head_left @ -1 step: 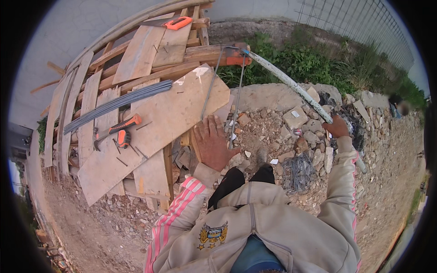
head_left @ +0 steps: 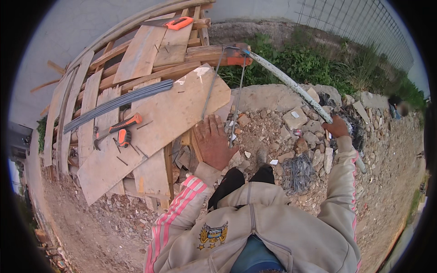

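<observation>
My right hand [head_left: 336, 126] is closed around a long pale, worn pipe [head_left: 291, 84]. The pipe's far end meets the bend of a grey steel rod [head_left: 240, 86] at an orange block [head_left: 237, 55] on the end of a wooden beam. The rod is U-shaped, its two legs pointing back toward me. My left hand [head_left: 215, 144] lies flat with fingers stretched, by the near corner of a plywood board [head_left: 150, 129]. One rod leg ends at its fingertips, the other beside its thumb. What lies under the palm is hidden.
On the plywood are a claw hammer [head_left: 116, 128], a tape measure [head_left: 124, 138], loose nails and a bundle of straight rods [head_left: 118, 104]. A handsaw [head_left: 178, 22] rests farther back. Rubble [head_left: 309, 132] and a coil of wire [head_left: 298, 172] lie right, with plants [head_left: 291, 63] beyond.
</observation>
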A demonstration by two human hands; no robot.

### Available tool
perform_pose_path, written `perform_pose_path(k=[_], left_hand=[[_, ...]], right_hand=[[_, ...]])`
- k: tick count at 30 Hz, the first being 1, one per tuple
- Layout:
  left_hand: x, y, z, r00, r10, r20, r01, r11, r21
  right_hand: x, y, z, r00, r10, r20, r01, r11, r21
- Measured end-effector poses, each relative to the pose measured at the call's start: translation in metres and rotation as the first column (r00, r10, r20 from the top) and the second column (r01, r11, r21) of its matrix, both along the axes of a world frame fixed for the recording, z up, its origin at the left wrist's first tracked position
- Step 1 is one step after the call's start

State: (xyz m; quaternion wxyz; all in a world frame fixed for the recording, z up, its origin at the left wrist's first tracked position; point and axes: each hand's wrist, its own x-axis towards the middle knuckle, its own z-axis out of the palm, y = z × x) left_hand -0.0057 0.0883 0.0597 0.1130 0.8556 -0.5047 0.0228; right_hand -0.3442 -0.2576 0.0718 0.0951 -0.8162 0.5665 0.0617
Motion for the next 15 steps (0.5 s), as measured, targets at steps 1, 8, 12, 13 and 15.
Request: perform_pose_path(k=[1, 8, 12, 13, 15], left_hand=[[0.001, -0.001, -0.005, 1.0, -0.009, 0.016, 0.009, 1.0, 0.015], [0.018, -0.001, -0.013, 0.987, -0.147, 0.067, 0.141, 0.987, 0.079], [0.03, 0.002, -0.041, 0.961, -0.186, 0.202, 0.198, 0.98, -0.037], [0.031, 0.001, -0.035, 0.96, -0.213, 0.182, 0.225, 0.973, -0.047], [0.033, 0.004, -0.032, 0.957, -0.248, 0.153, 0.256, 0.966, -0.036]], right_hand=[[0.001, 0.002, 0.002, 1.0, -0.006, 0.001, 0.006, 1.0, -0.002], [0.011, 0.023, 0.022, 1.0, -0.01, 0.014, 0.01, 1.0, 0.017], [0.007, 0.038, 0.013, 0.999, -0.023, 0.033, 0.024, 0.999, -0.043], [-0.003, 0.035, 0.003, 0.989, 0.032, 0.146, -0.015, 0.993, -0.12], [0.002, 0.038, 0.012, 0.998, -0.015, 0.06, 0.017, 1.0, -0.027]])
